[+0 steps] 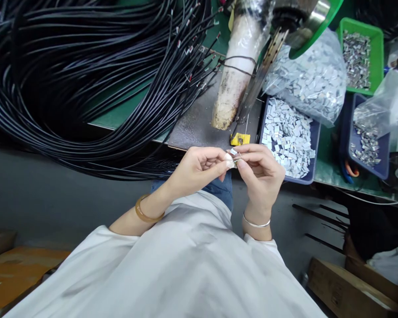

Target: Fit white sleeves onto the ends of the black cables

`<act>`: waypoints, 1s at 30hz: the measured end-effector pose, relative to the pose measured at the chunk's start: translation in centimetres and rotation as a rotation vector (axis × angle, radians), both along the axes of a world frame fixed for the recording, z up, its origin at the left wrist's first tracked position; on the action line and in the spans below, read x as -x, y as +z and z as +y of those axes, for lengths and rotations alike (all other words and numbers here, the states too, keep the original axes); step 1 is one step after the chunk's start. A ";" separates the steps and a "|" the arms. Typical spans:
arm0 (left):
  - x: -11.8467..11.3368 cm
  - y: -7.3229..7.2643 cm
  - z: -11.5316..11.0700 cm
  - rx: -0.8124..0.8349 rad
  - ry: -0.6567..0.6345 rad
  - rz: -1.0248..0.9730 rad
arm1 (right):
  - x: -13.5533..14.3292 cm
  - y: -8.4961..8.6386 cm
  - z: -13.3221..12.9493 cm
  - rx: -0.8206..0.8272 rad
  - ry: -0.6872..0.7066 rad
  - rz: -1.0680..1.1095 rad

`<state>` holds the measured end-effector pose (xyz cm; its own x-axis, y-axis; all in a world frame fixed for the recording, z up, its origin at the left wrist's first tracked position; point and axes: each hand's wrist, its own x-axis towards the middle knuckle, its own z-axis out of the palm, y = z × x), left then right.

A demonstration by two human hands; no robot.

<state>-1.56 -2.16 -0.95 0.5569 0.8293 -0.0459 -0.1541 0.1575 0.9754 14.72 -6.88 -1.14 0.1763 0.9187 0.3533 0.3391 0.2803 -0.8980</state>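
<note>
My left hand (pixel 199 168) and my right hand (pixel 260 172) meet in front of my body, at the near edge of the bench. Both are closed in a pinch, thumb against fingers. White covering wraps the left fingertips. Between the hands shows a small white piece (pixel 233 151), with thin, wire-like strands beside the right fingertips. Fingers hide most of it, so its kind is unclear. Just beyond the fingertips lies a yellow pad (pixel 240 139) with dark marks, below a machine's plastic-wrapped, stained white arm (pixel 234 79).
A large bundle of black cables (pixel 119 88) fills the left of the bench, stripped ends toward the machine. A blue tray (pixel 313 152) of small whitish pieces stands right. Beyond are a filled plastic bag (pixel 313 75), a green bin (pixel 378 53) and another blue tray (pixel 384 154).
</note>
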 end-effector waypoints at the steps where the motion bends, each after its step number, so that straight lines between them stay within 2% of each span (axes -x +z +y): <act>1: -0.1 -0.1 -0.2 -0.034 0.041 0.021 | 0.2 -0.1 0.0 -0.021 -0.021 -0.032; 4: -0.3 -0.4 -0.9 -0.134 0.145 0.077 | 0.7 -0.4 -0.2 -0.165 -0.125 -0.231; 7: -0.5 -0.6 -1.4 -0.079 0.163 0.071 | 0.9 -0.7 -0.5 -0.274 -0.211 -0.374; 11: -0.4 -0.5 -1.4 0.076 0.186 0.016 | 0.5 -0.7 -0.4 -0.160 -0.225 -0.248; 17: -0.4 -0.1 -1.0 0.038 0.154 -0.024 | 0.6 -0.3 -0.2 0.002 -0.086 -0.084; 25: 0.0 -0.2 -0.4 0.121 0.103 -0.132 | 0.4 -0.8 0.1 0.018 0.004 0.067; 28: 0.5 -0.4 -0.1 0.115 -0.045 -0.074 | -0.3 -1.0 0.3 0.109 0.159 0.124; 30: 0.6 -0.4 0.0 0.115 -0.118 -0.040 | -0.5 -0.7 0.3 0.147 0.199 0.110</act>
<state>-2.17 -2.11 -1.31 0.6532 0.7487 -0.1130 -0.1660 0.2872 0.9434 15.23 -6.58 -1.88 0.0169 0.9791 0.2026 0.1880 0.1959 -0.9624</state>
